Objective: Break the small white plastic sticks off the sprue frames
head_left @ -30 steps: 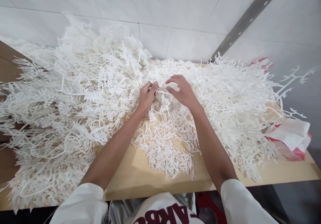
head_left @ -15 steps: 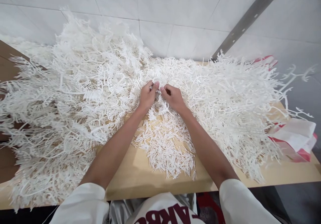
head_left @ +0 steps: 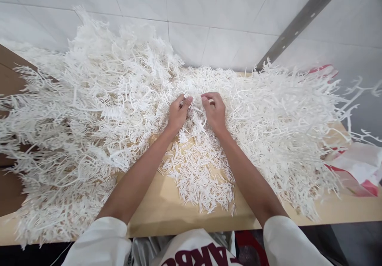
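Observation:
My left hand (head_left: 179, 111) pinches a white branched plastic sprig (head_left: 195, 109) between thumb and fingers, over the middle of the table. Just to its right, my right hand (head_left: 215, 109) is raised a little, thumb and forefinger curled towards each other with a small gap at the tips. Nothing shows clearly between those fingertips. Below both hands lies a spread of short loose white pieces (head_left: 203, 182). Heaped to the left is a tall pile of white branched sprigs (head_left: 98, 99), and another pile of bare-looking white branches (head_left: 277, 119) lies to the right.
The wooden table (head_left: 152, 210) stands against a tiled wall (head_left: 191, 3). A metal post (head_left: 298, 27) rises at the back right. A red and white plastic bag (head_left: 358, 166) lies at the right end, with brown cardboard (head_left: 12, 75) at the far left.
My right hand has moved right and slightly up, away from my left hand, which keeps its pinch. The whole view has shifted slightly.

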Action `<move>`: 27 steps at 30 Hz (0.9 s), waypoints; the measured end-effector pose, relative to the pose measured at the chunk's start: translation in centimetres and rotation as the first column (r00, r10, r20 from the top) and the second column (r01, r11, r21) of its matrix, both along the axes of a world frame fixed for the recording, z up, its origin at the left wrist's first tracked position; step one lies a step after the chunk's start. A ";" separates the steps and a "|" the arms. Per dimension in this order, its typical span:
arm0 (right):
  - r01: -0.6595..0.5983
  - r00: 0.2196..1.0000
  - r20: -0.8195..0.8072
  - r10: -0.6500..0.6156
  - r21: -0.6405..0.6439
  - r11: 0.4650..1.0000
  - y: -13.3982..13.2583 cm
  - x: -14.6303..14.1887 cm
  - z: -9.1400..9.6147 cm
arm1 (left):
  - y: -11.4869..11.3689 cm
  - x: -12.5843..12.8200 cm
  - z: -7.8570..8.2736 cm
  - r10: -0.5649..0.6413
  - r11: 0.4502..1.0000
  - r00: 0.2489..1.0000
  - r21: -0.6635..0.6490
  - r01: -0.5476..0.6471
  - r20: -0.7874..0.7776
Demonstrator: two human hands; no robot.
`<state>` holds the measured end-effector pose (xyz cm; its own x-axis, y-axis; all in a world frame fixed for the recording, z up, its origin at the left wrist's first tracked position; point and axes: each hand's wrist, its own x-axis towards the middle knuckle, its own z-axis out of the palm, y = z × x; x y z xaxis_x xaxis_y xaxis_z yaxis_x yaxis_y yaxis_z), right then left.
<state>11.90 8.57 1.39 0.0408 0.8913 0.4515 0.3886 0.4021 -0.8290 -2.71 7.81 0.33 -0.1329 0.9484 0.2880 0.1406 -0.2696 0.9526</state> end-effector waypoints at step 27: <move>-0.074 0.996 0.031 0.081 -0.169 0.983 -0.2 -0.1 0.4 | -0.1 0.2 0.2 -0.113 0.994 0.979 -0.016 0.112 -0.172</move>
